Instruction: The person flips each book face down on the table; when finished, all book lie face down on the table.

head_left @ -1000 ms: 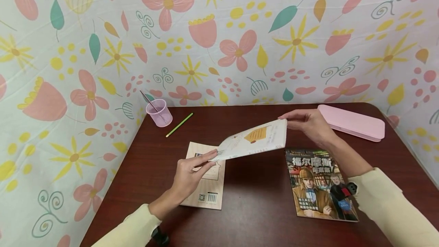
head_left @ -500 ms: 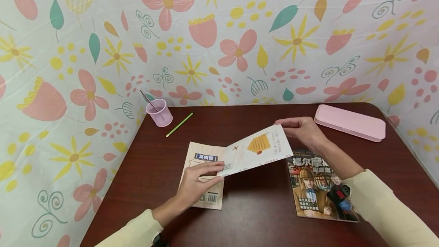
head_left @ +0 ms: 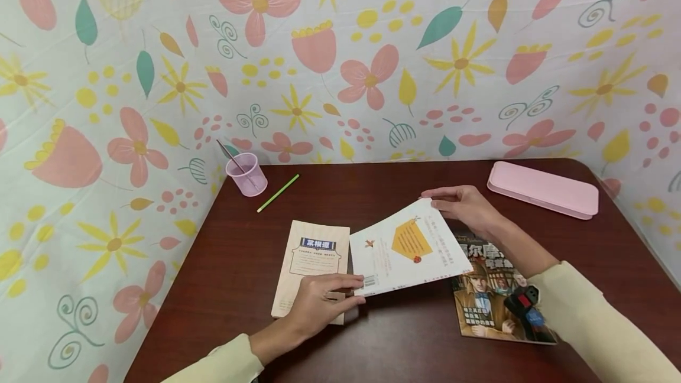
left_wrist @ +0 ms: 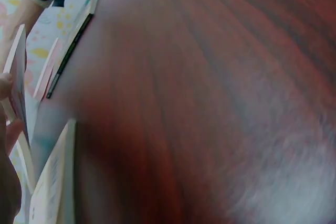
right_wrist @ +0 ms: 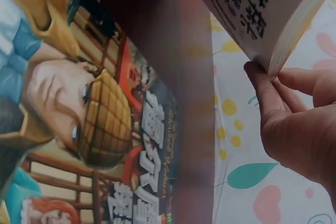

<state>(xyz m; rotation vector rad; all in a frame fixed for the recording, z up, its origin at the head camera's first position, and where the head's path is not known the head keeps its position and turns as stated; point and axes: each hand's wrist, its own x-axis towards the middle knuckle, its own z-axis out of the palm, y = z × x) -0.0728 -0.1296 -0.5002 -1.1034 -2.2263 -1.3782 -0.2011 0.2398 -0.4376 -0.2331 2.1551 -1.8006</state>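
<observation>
A white book [head_left: 407, 247] with an orange shape on its back cover is held tilted over the dark wooden table [head_left: 404, 336]. My left hand [head_left: 324, 305] pinches its lower left corner by the barcode. My right hand [head_left: 460, 206] grips its far upper corner; the right wrist view shows my fingers [right_wrist: 273, 98] under the page edge [right_wrist: 294, 30]. Under my left hand lies a beige book [head_left: 313, 262]. A detective-cover book [head_left: 497, 300] lies flat at the right, partly under the white book, and fills the right wrist view [right_wrist: 79, 114].
A pink pencil case [head_left: 542, 189] lies at the back right. A pink cup [head_left: 247, 174] with a stick in it stands at the back left, beside a green pencil [head_left: 278, 193]. Floral cloth walls [head_left: 340, 58] close in the table.
Both hands have lowered the white book toward me and tipped it flatter, so its back cover faces up. My left hand moved down over the beige book.
</observation>
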